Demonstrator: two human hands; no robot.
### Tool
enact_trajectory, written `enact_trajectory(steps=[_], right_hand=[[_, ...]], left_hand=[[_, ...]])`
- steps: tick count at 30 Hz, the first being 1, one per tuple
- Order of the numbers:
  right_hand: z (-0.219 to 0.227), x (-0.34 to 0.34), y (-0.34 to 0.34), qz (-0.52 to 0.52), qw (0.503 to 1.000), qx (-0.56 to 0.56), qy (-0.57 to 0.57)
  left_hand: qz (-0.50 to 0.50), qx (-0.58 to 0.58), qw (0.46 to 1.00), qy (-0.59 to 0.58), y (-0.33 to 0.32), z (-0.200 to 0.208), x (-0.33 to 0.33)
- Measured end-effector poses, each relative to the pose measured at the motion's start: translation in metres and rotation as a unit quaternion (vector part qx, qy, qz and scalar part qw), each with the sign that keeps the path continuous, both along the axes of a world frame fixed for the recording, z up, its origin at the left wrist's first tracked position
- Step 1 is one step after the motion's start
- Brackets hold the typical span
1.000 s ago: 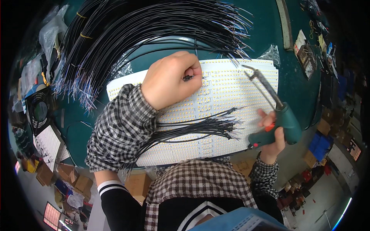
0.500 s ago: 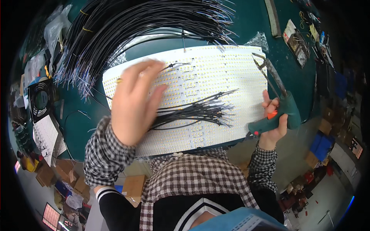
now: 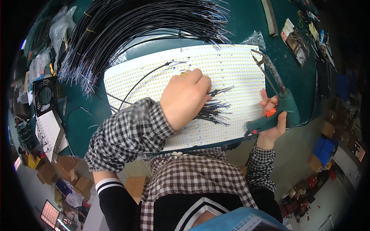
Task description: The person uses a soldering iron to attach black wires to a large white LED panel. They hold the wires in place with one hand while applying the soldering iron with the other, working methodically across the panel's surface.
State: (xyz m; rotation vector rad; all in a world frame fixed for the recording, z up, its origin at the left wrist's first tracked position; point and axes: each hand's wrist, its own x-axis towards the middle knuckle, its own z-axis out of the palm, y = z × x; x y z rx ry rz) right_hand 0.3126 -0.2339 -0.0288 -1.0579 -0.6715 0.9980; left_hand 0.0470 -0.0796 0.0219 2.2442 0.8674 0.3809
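Note:
My left hand [image 3: 187,96] is closed over the white LED panel [image 3: 142,84], its curled fingertips at a black cable [image 3: 216,91] just above the near bundle. That bundle of thin black cables [image 3: 214,113], with stripped wire ends pointing right, lies across the panel and is partly hidden under my hand. Another black cable [image 3: 144,76] curves over the panel's left part, its end near the top middle. At the panel's right edge my right hand [image 3: 273,129] grips a green soldering gun [image 3: 289,109], a finger by its orange trigger; its metal tip points up and left.
A big heap of black cables [image 3: 127,27] fills the far left of the green table [image 3: 246,23]. A black fan [image 3: 44,95] and papers [image 3: 49,133] sit at the left edge. A metal bar [image 3: 269,17] and a stained solder box [image 3: 295,38] lie at far right.
My left hand has moved right and down from the panel's left part to the cable bundle, its fingers now curled. The curved cable is uncovered. My right hand and soldering gun barely shifted.

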Motion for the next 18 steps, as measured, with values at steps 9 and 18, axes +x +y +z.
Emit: enact_trajectory(steps=[9,18], right_hand=[[0.001,-0.001,0.002,-0.013,1.000,-0.006,0.002],[0.012,-0.003,-0.003,0.024,0.999,-0.019,-0.014]], left_hand=[[0.034,0.031,0.997,0.069,-0.008,0.019,-0.032],[0.095,0.045,0.994,0.014,0.009,0.010,-0.039]])
